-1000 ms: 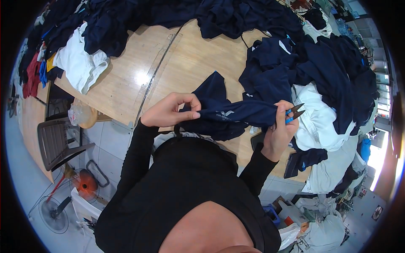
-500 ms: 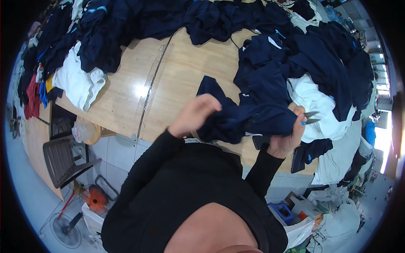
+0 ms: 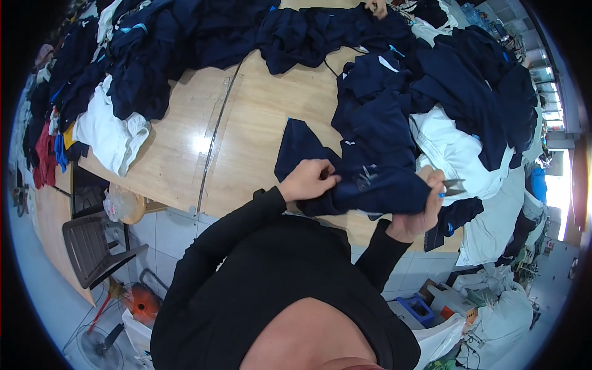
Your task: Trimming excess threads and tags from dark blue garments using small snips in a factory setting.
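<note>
A navy blue garment [image 3: 385,185] lies partly over the table's near edge, stretched between my two hands. My left hand [image 3: 311,179] is closed on its left part, thumb and fingers pinched together on the cloth. At the garment's right end, my right hand [image 3: 420,213] is closed round small thread snips [image 3: 454,186], whose metal blades point right. The edge of the cloth rests against that hand; whether its fingers also grip the cloth is hard to see. Pale marks show on the garment's surface between the hands.
More navy garments [image 3: 475,92] are heaped at the right, around a white garment [image 3: 447,145]. Another white garment [image 3: 114,132] hangs over the table [image 3: 259,111] at the left. A co-worker's hand [image 3: 376,8] touches dark cloth at the far edge. A grey chair [image 3: 92,240] stands lower left.
My left hand has come down onto the garment and pinched it. The pale marked part of the cloth now faces up. A co-worker's hand has appeared at the far side.
</note>
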The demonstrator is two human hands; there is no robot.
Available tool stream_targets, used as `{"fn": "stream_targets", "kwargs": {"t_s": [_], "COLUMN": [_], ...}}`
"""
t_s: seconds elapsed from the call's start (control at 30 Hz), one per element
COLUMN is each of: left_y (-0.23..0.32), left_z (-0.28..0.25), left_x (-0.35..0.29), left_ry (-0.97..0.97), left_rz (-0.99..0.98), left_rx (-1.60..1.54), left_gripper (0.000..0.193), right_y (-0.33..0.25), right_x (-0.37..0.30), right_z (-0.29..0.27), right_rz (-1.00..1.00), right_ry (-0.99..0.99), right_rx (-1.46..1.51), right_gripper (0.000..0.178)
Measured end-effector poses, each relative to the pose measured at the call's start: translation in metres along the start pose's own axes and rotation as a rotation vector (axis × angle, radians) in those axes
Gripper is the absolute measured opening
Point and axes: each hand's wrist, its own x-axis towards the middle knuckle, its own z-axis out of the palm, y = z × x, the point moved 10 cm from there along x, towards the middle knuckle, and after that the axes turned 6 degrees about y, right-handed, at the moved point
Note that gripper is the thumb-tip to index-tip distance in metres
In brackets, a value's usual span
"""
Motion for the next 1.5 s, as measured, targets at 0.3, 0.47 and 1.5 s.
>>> {"fn": "stream_targets", "kwargs": {"t_s": [0.3,0.47,1.5], "left_y": [-0.016,0.023,0.073], "left_z": [-0.055,-0.103,-0.175], "left_x": [-0.037,-0.077,-0.097], "left_ry": [-0.007,0.001,0.477], "left_rz": [-0.399,-0.368,0.047], "left_rx": [-1.169,-1.701,-0.562], "left_gripper": [0.026,0.031,0.042], "right_y": [-0.016,0.038,0.037], "right_x": [-0.010,-0.009,0.005], "right_z": [-0.078,-0.070,-0.024], "right_rz": [-0.032,0.353,0.314], "right_ry": [0.284,0.466,0.239], "right_rx": [-0.180,0.138,-0.004], "right_gripper": [0.024,0.028,0.018]}}
